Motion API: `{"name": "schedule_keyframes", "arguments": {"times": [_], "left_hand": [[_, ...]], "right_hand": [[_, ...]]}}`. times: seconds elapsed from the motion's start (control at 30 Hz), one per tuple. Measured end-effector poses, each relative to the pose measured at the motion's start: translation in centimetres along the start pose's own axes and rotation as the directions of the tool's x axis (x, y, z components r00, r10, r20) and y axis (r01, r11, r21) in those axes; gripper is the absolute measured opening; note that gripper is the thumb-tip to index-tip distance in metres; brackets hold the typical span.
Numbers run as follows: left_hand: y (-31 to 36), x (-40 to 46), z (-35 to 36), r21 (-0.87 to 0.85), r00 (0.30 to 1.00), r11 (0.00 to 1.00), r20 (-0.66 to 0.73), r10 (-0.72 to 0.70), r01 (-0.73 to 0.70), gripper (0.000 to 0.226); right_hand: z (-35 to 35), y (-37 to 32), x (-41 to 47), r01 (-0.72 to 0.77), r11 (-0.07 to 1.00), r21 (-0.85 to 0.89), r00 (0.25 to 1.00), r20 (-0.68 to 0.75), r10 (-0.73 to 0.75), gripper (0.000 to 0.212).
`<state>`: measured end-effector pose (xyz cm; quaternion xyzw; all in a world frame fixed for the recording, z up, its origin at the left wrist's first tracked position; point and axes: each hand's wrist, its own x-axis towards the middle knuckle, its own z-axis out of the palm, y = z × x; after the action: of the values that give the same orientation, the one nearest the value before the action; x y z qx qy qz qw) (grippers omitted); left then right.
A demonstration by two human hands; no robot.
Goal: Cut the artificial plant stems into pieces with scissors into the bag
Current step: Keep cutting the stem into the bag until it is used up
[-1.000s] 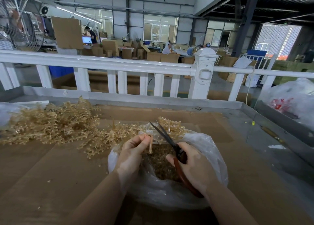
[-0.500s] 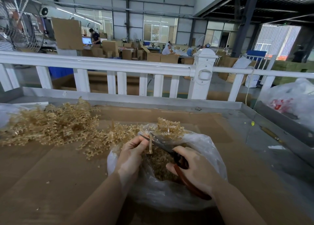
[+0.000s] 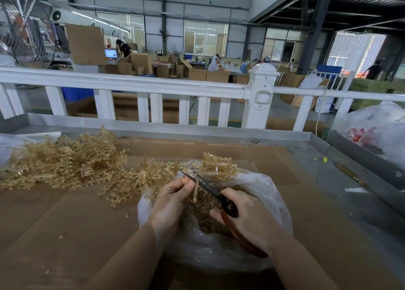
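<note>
A clear plastic bag (image 3: 219,252) lies open on the cardboard-covered table, with tan cut pieces (image 3: 208,215) inside. My left hand (image 3: 171,200) pinches a short tan plant stem (image 3: 195,190) upright over the bag's mouth. My right hand (image 3: 247,215) grips red-handled scissors (image 3: 228,206), whose dark blades lie nearly closed against the stem's top by my left fingertips. More tan plant sprigs (image 3: 219,164) rest on the bag's far rim.
A big heap of tan artificial plant stems (image 3: 65,162) lies at the left on the cardboard (image 3: 54,235). A white railing (image 3: 153,86) runs behind the table. Another filled plastic bag (image 3: 377,129) sits at the far right beyond the metal table edge (image 3: 355,164).
The scissors swung down from pointing up and open to lying low across the stem, blades nearly closed. My left hand stayed over the bag holding the stem.
</note>
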<state>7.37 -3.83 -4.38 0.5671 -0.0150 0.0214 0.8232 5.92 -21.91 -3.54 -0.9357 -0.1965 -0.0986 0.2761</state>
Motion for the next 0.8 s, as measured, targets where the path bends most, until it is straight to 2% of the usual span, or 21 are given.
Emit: {"name": "schedule_keyframes", "arguments": {"times": [0.27,0.4,0.57,0.8], "left_hand": [[0.7,-0.1,0.5,-0.036,0.998,0.998,-0.038,-0.055,0.054,0.028],[0.7,-0.1,0.5,-0.036,0.997,0.997,-0.045,-0.066,0.064,0.020],[0.7,0.2,0.4,-0.067,0.996,0.996,-0.061,-0.067,0.063,0.028],[0.4,0.2,0.2,0.039,0.992,0.992,-0.018,-0.123,0.123,0.017]], "right_hand": [[0.1,-1.1,0.0,0.010,1.000,-0.025,1.000,-0.027,-0.011,0.027],[0.1,-1.1,0.1,0.021,1.000,-0.013,0.999,-0.035,-0.022,0.032],[0.1,-1.0,0.0,0.013,1.000,-0.029,0.999,-0.038,-0.014,0.032],[0.2,-1.2,0.2,-0.018,1.000,0.017,1.000,-0.010,0.018,0.026]]}}
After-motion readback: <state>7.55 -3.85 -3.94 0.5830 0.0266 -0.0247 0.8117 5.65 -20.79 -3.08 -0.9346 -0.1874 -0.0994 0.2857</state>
